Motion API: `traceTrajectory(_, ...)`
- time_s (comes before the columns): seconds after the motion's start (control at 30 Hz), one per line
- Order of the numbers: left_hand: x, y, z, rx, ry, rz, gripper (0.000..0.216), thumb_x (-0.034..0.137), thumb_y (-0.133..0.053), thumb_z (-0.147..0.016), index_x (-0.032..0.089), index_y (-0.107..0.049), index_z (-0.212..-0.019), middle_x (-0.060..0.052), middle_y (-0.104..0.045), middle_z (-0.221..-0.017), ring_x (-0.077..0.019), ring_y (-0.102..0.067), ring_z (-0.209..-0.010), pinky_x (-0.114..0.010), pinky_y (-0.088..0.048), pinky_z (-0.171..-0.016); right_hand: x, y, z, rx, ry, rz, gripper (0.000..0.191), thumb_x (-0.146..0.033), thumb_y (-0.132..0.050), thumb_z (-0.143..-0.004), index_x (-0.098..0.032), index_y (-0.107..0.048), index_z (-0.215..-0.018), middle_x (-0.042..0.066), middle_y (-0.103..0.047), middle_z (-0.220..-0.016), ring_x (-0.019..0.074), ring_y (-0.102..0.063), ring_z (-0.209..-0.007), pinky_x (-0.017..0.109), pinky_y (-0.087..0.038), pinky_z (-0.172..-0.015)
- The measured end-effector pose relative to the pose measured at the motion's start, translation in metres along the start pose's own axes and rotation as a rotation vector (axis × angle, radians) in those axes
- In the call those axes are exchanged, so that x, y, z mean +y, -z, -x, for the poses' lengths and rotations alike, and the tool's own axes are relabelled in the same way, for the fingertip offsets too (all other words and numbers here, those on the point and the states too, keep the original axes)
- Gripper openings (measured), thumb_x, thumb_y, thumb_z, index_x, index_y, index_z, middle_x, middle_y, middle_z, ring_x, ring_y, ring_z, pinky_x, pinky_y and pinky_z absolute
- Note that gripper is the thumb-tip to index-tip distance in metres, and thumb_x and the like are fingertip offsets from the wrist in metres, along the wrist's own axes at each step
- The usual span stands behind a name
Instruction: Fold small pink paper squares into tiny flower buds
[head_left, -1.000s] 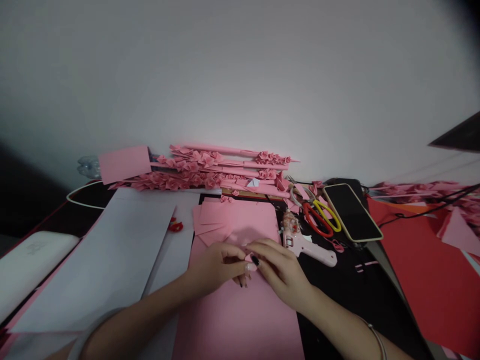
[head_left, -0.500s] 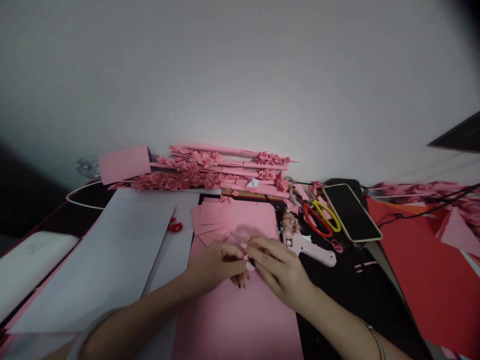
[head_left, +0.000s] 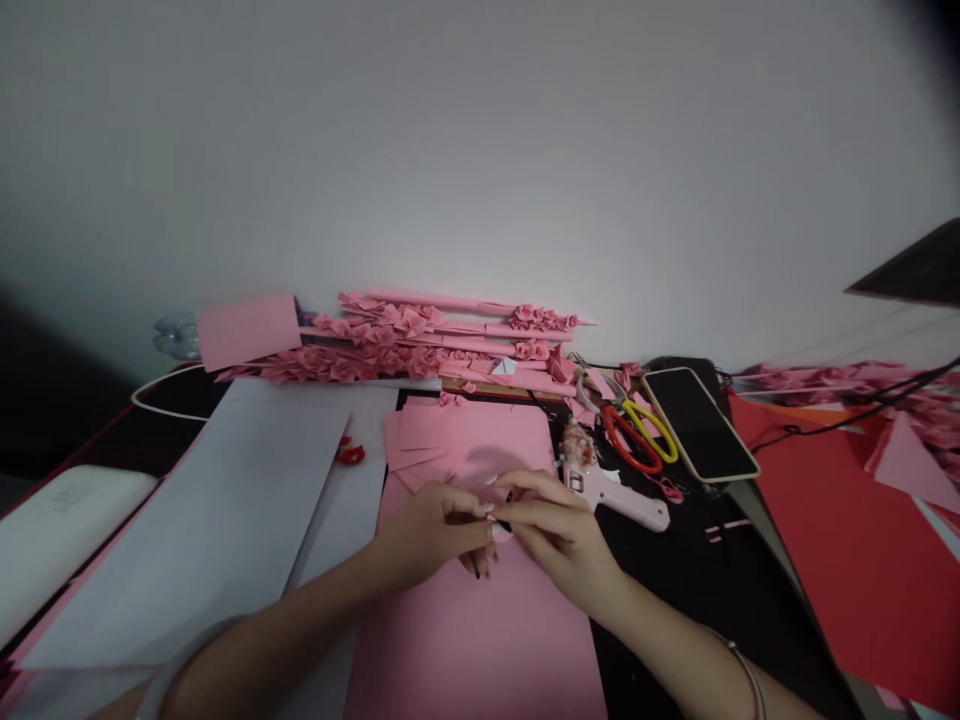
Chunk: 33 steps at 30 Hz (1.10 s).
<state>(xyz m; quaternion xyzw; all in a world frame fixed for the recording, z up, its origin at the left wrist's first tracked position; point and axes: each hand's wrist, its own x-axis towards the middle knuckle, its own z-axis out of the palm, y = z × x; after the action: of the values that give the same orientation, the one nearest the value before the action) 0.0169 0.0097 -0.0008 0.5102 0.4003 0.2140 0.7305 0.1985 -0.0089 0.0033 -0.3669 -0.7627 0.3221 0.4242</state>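
Over a large pink paper sheet (head_left: 480,640), my two hands meet fingertip to fingertip. My left hand (head_left: 431,530) is closed in a pinch of thumb and index finger on a small piece of pink paper (head_left: 492,518), mostly hidden by the fingers. My right hand (head_left: 564,535) pinches the same piece from the other side, its index finger held out above. Smaller pink paper pieces (head_left: 420,430) lie on the sheet beyond the hands. Just right of my right hand rests a pale pink glue gun (head_left: 626,500).
Behind lie several pink paper flower stems (head_left: 390,350) along the wall. At the right are red-and-yellow-handled scissors (head_left: 636,440), a phone (head_left: 701,425) and red paper (head_left: 847,540). White sheets (head_left: 210,510) and a white box-like device (head_left: 75,510) occupy the left.
My right hand's fingers have shifted slightly, with the index finger lifted a little more and spread from the others. The left hand stays nearly still, and the view has turned very slightly.
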Motion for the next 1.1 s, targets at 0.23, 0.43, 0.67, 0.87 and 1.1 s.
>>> traceTrajectory(0.23, -0.003, -0.001, 0.001, 0.015, -0.008, 0.005, 0.018, 0.022, -0.061, -0.073, 0.014, -0.065, -0.058, 0.001, -0.065, -0.052, -0.0116, -0.060, -0.049, -0.023, -0.049, -0.054, 0.004, -0.003, 0.002, -0.043, -0.213, -0.240, 0.011, -0.018, -0.060, -0.085, -0.021, -0.071, -0.086, 0.008, -0.059, -0.107, 0.0164, -0.061, -0.088, 0.030, -0.050, -0.077)
traceTrajectory(0.43, -0.003, 0.002, -0.002, -0.027, 0.008, 0.026, 0.020, 0.029, -0.066, -0.071, 0.012, -0.066, -0.060, 0.001, -0.064, -0.052, -0.0103, -0.059, -0.046, -0.021, -0.048, -0.051, -0.001, 0.001, 0.001, -0.114, -0.153, -0.236, 0.022, -0.030, -0.050, -0.092, -0.017, -0.068, -0.087, 0.010, -0.056, -0.107, 0.0184, -0.059, -0.093, 0.031, -0.045, -0.082)
traceTrajectory(0.67, 0.000, 0.005, -0.002, -0.074, 0.034, 0.081, 0.024, 0.035, -0.071, -0.069, 0.012, -0.067, -0.062, 0.001, -0.063, -0.051, -0.0089, -0.057, -0.045, -0.020, -0.048, -0.051, -0.005, 0.006, 0.000, -0.148, -0.105, -0.189, 0.039, -0.042, -0.038, -0.096, -0.015, -0.066, -0.091, 0.012, -0.056, -0.108, 0.0211, -0.057, -0.099, 0.032, -0.042, -0.088)
traceTrajectory(0.87, -0.001, 0.005, -0.002, -0.060, 0.024, 0.064, 0.023, 0.034, -0.068, -0.074, 0.013, -0.068, -0.064, 0.002, -0.062, -0.052, -0.0080, -0.056, -0.047, -0.019, -0.048, -0.052, -0.002, 0.006, 0.001, -0.138, -0.099, -0.173, 0.045, -0.043, -0.034, -0.097, -0.014, -0.066, -0.088, 0.012, -0.055, -0.107, 0.0208, -0.057, -0.099, 0.031, -0.041, -0.089)
traceTrajectory(1.1, -0.001, 0.005, -0.002, -0.060, 0.011, 0.067, 0.023, 0.035, -0.067, -0.073, 0.013, -0.069, -0.065, 0.001, -0.064, -0.055, -0.0097, -0.059, -0.050, -0.020, -0.049, -0.054, -0.004, 0.007, 0.000, -0.128, -0.107, -0.192, 0.045, -0.044, -0.033, -0.096, -0.016, -0.065, -0.084, 0.011, -0.056, -0.105, 0.0207, -0.057, -0.096, 0.032, -0.042, -0.087)
